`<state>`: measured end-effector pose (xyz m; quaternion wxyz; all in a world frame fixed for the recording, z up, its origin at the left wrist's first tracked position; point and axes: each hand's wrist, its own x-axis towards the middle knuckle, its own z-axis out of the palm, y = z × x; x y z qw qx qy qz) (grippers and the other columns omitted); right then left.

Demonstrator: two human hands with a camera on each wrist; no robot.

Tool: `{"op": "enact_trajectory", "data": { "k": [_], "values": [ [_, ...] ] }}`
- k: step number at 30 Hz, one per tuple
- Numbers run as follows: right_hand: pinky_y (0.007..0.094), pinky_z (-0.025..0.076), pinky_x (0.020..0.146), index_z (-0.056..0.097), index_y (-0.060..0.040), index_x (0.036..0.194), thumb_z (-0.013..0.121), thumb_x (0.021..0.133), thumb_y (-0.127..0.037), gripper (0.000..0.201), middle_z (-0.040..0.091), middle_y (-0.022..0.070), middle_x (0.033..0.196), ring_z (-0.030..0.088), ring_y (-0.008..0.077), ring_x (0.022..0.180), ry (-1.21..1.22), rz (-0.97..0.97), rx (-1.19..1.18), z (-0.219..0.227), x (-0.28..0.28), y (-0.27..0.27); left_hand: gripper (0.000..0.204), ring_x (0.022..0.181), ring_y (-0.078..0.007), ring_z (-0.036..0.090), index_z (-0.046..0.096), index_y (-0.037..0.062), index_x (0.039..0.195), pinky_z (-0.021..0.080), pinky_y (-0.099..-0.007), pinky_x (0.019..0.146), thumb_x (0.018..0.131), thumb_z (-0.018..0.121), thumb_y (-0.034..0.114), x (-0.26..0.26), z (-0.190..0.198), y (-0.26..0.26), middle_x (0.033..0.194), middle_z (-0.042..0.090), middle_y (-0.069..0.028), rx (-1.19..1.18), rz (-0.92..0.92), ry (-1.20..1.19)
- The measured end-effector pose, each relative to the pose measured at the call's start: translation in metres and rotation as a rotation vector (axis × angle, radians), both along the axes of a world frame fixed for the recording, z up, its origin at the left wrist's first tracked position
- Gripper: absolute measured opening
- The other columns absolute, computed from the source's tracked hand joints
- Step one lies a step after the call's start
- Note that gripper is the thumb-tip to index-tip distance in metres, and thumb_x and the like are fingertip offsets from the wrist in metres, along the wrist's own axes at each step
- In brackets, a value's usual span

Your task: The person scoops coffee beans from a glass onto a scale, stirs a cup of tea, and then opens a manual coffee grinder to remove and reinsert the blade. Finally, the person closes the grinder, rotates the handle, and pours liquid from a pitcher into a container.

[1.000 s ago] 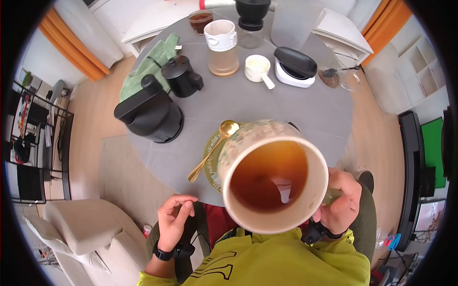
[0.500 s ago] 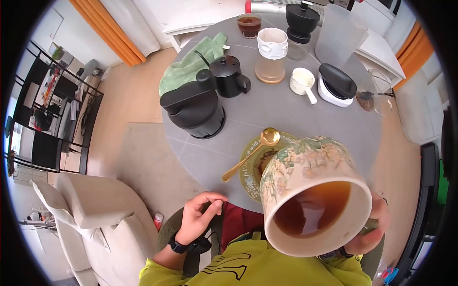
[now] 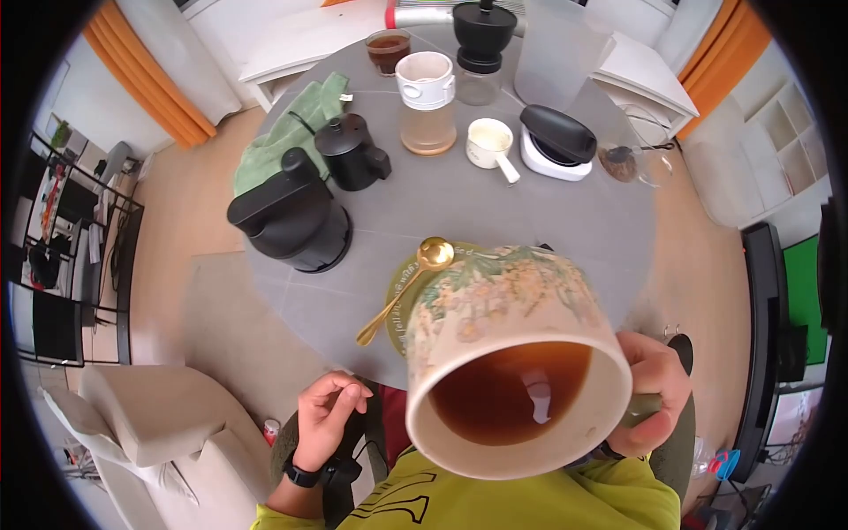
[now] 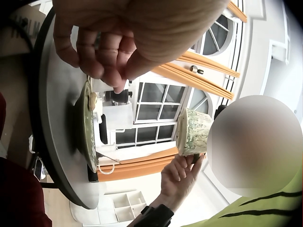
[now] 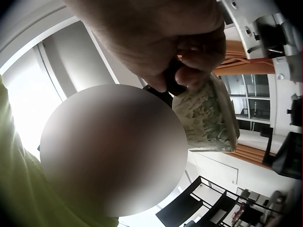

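A cream mug point(image 3: 512, 296) with flowers and green leaves on its outside holds brown tea point(image 3: 508, 389). My right hand point(image 3: 654, 389) grips its green handle point(image 3: 645, 405). The mug is raised and tilts towards me, and in the left wrist view the same flowered mug point(image 4: 193, 135) is close to my blurred head. Over my lap near the table edge, my left hand point(image 3: 325, 415) hangs idle, its fingers loosely curled around nothing. Below the mug, a green lettered saucer point(image 3: 397, 331) lies on the table, partly hidden, with a golden spoon point(image 3: 435, 254) across its rim.
On the round grey table point(image 3: 389, 212) stand a black appliance point(image 3: 296, 225), a black kettle point(image 3: 349, 159), a green towel point(image 3: 287, 141), a white-collared glass vessel point(image 3: 427, 115), a small white handled cup point(image 3: 488, 146), a scale point(image 3: 556, 163) and a hand grinder point(image 3: 481, 44).
The mug has tipped further towards me, so more of its flowered outside shows. My head view swung aside and back. The left hand stays in nearly the same pose.
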<state>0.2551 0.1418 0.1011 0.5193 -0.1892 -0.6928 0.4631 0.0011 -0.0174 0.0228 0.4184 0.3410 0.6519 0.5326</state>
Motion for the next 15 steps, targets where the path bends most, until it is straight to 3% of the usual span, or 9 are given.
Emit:
{"op": "enact_trajectory", "data": {
  "k": [4, 8, 11, 15],
  "values": [
    [0.026, 0.036, 0.042, 0.06, 0.0009, 0.079, 0.07, 0.081, -0.043, 0.045, 0.057, 0.0154, 0.067, 0.051, 0.0188, 0.047, 0.126, -0.048, 0.025, -0.02, 0.004, -0.001, 0.015, 0.069, -0.0083, 0.054, 0.059, -0.001, 0.084, 0.044, -0.0226, 0.067, 0.096, 0.052, 0.007, -0.002, -0.008, -0.001, 0.076, 0.059, -0.003, 0.02, -0.038, -0.07],
    [0.0262, 0.038, 0.044, 0.059, 0.0018, 0.08, 0.073, 0.078, -0.039, 0.043, 0.059, 0.018, 0.074, 0.052, 0.0205, 0.05, 0.147, 0.055, 0.077, -0.033, 0.016, 0.009, 0.024, 0.071, -0.01, 0.053, 0.055, -0.0006, 0.076, 0.043, -0.0243, 0.068, 0.097, 0.05, 0.01, -0.006, -0.009, -0.004, 0.074, 0.058, -0.0041, -0.003, -0.041, -0.094],
    [0.0262, 0.039, 0.044, 0.06, 0.0027, 0.082, 0.073, 0.078, -0.037, 0.042, 0.059, 0.0182, 0.074, 0.053, 0.0209, 0.05, 0.1, 0.061, 0.077, -0.027, 0.016, 0.008, 0.027, 0.07, -0.0112, 0.053, 0.055, -0.0005, 0.074, 0.042, -0.0252, 0.068, 0.098, 0.049, 0.011, -0.004, -0.007, -0.001, 0.073, 0.058, -0.0051, 0.008, -0.07, -0.041],
    [0.026, 0.038, 0.043, 0.062, 0.0027, 0.081, 0.068, 0.082, -0.046, 0.049, 0.059, 0.0164, 0.07, 0.052, 0.02, 0.049, 0.023, -0.004, -0.014, -0.004, 0.001, 0.001, 0.029, 0.069, -0.012, 0.052, 0.054, -0.0001, 0.073, 0.042, -0.0255, 0.068, 0.098, 0.048, 0.012, -0.001, -0.002, 0.002, 0.073, 0.058, -0.0059, 0.024, -0.055, 0.086]
  ]
}}
